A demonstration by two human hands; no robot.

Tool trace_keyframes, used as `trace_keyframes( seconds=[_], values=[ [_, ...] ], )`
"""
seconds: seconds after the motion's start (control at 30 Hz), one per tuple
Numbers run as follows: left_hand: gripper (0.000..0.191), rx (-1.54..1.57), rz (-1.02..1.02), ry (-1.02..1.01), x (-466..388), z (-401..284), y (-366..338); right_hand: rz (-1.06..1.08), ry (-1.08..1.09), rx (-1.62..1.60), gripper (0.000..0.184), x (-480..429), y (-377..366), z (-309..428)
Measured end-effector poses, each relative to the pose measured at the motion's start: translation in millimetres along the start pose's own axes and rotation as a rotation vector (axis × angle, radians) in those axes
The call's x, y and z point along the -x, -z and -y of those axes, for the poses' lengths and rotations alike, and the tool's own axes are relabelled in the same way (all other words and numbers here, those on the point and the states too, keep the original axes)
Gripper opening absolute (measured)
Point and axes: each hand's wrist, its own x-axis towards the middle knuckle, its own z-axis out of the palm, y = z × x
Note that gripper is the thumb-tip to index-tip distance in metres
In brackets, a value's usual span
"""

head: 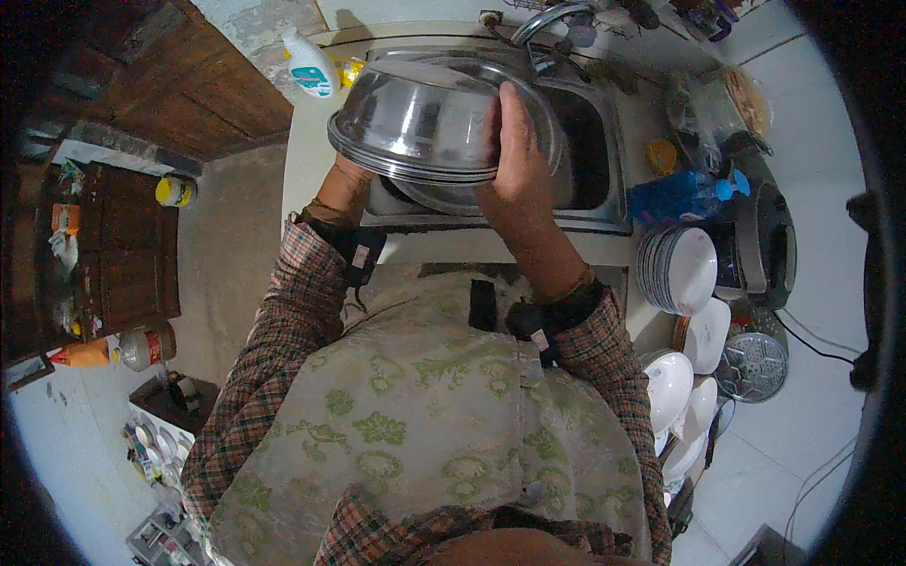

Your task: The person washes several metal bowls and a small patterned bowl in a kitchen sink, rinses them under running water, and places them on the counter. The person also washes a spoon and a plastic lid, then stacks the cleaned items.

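A nested stack of shiny stainless steel bowls is held tilted over the sink, its several rims together at the lower side. My right hand presses against the right side of the stack, thumb side up. My left hand supports it from below at the left rim; its fingers are hidden behind the bowls. Behind and below the stack, a wide metal basin lies in the stainless steel sink. The curved faucet rises at the sink's back edge.
A white bottle stands at the back left. Right of the sink are a blue plastic bottle, stacked white plates, more dishes and a perforated metal steamer plate. A brown wooden cabinet is at far left.
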Motion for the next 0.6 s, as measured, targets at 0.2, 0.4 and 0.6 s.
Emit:
trace_keyframes(
  seconds=[0.2, 0.4, 0.6],
  values=[
    [0.043, 0.195, 0.093, 0.064, 2, -3, -7, -0.043, 0.01, 0.004, 0.049, 1, -1, 3],
    [0.044, -0.238, -0.036, -0.048, 0, -4, -17, -0.012, 0.005, 0.037, 0.056, 1, 0, 3],
    [0.046, -0.4, -0.12, -0.131, -2, -10, -29, 0.027, -0.051, 0.004, 0.066, 4, 1, 0]
  ],
)
